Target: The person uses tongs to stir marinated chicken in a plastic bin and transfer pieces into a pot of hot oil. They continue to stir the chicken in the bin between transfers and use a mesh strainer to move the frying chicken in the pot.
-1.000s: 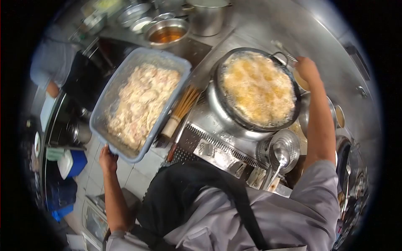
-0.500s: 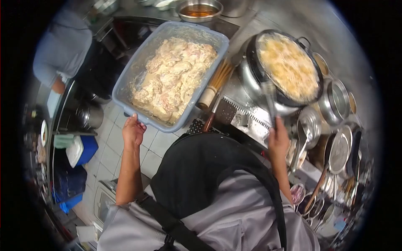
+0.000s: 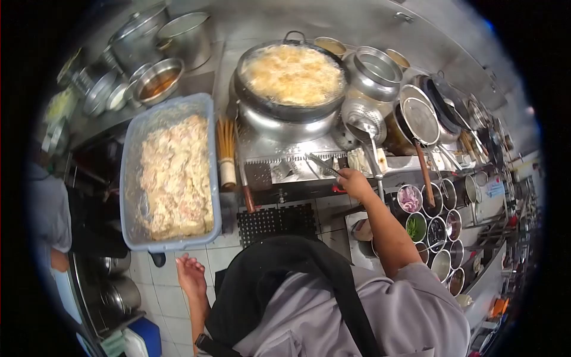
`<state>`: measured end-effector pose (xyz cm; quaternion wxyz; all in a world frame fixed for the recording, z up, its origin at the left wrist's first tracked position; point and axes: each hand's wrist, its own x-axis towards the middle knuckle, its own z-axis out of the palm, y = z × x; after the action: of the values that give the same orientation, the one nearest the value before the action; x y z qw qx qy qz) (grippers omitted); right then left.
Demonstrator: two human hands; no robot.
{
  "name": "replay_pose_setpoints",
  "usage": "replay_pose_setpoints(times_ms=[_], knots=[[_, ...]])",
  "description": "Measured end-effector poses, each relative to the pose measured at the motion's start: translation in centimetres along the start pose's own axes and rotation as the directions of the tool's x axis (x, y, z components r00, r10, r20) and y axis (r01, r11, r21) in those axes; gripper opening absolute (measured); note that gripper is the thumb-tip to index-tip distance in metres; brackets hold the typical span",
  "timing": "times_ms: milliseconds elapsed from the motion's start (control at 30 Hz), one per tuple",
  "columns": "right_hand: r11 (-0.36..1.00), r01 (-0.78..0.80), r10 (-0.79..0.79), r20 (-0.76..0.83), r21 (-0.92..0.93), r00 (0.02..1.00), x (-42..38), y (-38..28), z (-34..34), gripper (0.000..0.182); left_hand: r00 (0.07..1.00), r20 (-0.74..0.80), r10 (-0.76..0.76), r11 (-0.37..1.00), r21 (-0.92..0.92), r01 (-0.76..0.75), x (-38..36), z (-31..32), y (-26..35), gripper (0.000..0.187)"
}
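My left hand (image 3: 191, 276) is open, its fingers loosely spread, just below the near edge of a blue-grey plastic tub (image 3: 126, 178). The tub holds battered raw meat pieces (image 3: 178, 178) in a pale, thick coating. My right hand (image 3: 355, 183) is closed around a pair of metal tongs (image 3: 324, 166), whose tips point left over the stove's front edge. Beyond them a large black wok (image 3: 238, 80) sits on the burner, full of bubbling oil and pale golden frying food (image 3: 291, 74).
A bamboo brush (image 3: 226, 149) and a wooden-handled tool (image 3: 245, 184) lie between tub and stove. A perforated ladle (image 3: 363, 122), strainers (image 3: 420, 113) and pots (image 3: 377, 68) crowd the right. Several ingredient cups (image 3: 410, 199) stand beside my right arm. A person (image 3: 50, 202) stands at left.
My left hand has let go of the tub's edge and opened. The tongs have come away from the wok toward me, still in my right hand. My view has turned right.
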<state>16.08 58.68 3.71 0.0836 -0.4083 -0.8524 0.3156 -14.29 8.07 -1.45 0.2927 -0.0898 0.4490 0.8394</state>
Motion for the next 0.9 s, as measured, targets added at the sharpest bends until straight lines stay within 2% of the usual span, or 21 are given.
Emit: replay_pose_setpoints(times_ms=[33,67,100,133,167,200,233,267,300,333,367,400,433,500,533,600,767,867,900], knots=[[1.000,-0.003,0.003,-0.015,-0.002,1.000,-0.1,0.8,-1.0,0.038,1.000,0.015,-0.002,1.000,-0.001,0.002,0.1,-0.1,-0.7,0.038],[0.885,-0.188,0.218,-0.022,0.425,0.976,-0.4,-0.2,-3.0,0.037,0.996,-0.059,-0.068,0.996,0.050,0.071,0.5,-0.3,-1.9,0.035],[0.566,-0.309,0.400,0.073,0.764,0.914,-0.1,-1.5,-5.2,0.036,0.981,-0.143,-0.128,0.985,0.098,0.142,0.9,-0.7,-3.1,0.033],[0.540,-0.222,0.410,-0.024,0.812,0.912,1.0,-2.3,-7.7,0.034,0.982,-0.144,-0.119,0.987,0.093,0.133,1.2,-1.0,-4.5,0.033],[0.510,-0.133,0.425,-0.114,0.850,0.898,2.5,-1.9,-9.8,0.033,0.973,-0.189,-0.135,0.947,0.264,0.182,1.7,-1.5,-5.9,0.029],[0.535,-0.034,0.343,-0.180,0.844,0.922,5.4,0.8,-12.0,0.034,0.960,-0.241,-0.142,0.874,0.425,0.236,1.9,-2.6,-7.7,0.026],[0.550,0.067,0.257,-0.245,0.832,0.935,9.1,3.5,-14.4,0.036,0.997,-0.078,-0.005,0.660,0.749,0.062,2.0,-4.9,-10.2,0.022],[0.679,0.086,0.252,-0.342,0.729,0.905,12.4,4.0,-16.8,0.035,0.997,-0.068,-0.040,0.536,0.841,0.079,1.9,-5.4,-11.5,0.022],[0.791,0.095,0.226,-0.432,0.605,0.873,16.0,4.3,-19.1,0.035,0.989,0.150,0.015,0.212,0.966,-0.150,1.8,-6.6,-12.8,0.022],[0.938,0.029,0.146,-0.467,0.346,0.872,20.5,5.9,-21.3,0.034,0.934,0.356,-0.016,-0.146,0.924,-0.354,1.5,-7.1,-13.7,0.022],[0.998,-0.032,0.055,-0.478,0.056,0.877,25.3,8.0,-23.3,0.033,0.943,0.332,-0.003,-0.154,0.932,-0.329,0.3,-3.8,-13.1,0.022],[0.982,0.020,-0.113,-0.493,-0.189,0.862,30.2,10.1,-25.0,0.032,0.952,0.306,0.006,-0.167,0.939,-0.300,-0.1,-2.0,-13.1,0.022],[0.904,0.068,-0.283,-0.470,-0.423,0.836,34.9,11.4,-26.0,0.031,0.960,0.278,0.016,-0.178,0.946,-0.271,-0.5,-0.3,-13.3,0.022],[0.884,-0.043,-0.163,-0.392,-0.465,0.905,41.3,9.0,-28.2,0.033,0.976,0.215,0.040,-0.194,0.960,-0.204,-2.0,2.6,-13.7,0.022],[0.888,-0.013,-0.179,-0.370,-0.460,0.911,44.2,8.3,-29.0,0.033,0.982,0.183,0.054,-0.200,0.965,-0.169,-2.9,4.0,-13.9,0.022],[0.865,-0.071,-0.122,-0.345,-0.496,0.931,49.8,7.4,-29.8,0.029,0.989,0.122,0.088,-0.210,0.973,-0.101,-4.7,6.3,-14.4,0.022],[0.811,-0.013,-0.134,-0.208,-0.586,0.969,59.6,7.6,-29.0,0.028,0.989,0.011,0.144,-0.243,0.970,0.024,-7.5,9.8,-14.4,0.022],[0.738,-0.032,-0.088,-0.142,-0.674,0.986,62.2,7.5,-29.0,0.029,0.988,-0.031,0.153,-0.259,0.963,0.070,-8.2,11.0,-14.0,0.023],[0.665,0.043,-0.128,-0.057,-0.746,0.990,63.3,8.1,-29.1,0.029,0.987,-0.047,0.154,-0.261,0.962,0.086,-8.7,11.1,-14.1,0.023]])
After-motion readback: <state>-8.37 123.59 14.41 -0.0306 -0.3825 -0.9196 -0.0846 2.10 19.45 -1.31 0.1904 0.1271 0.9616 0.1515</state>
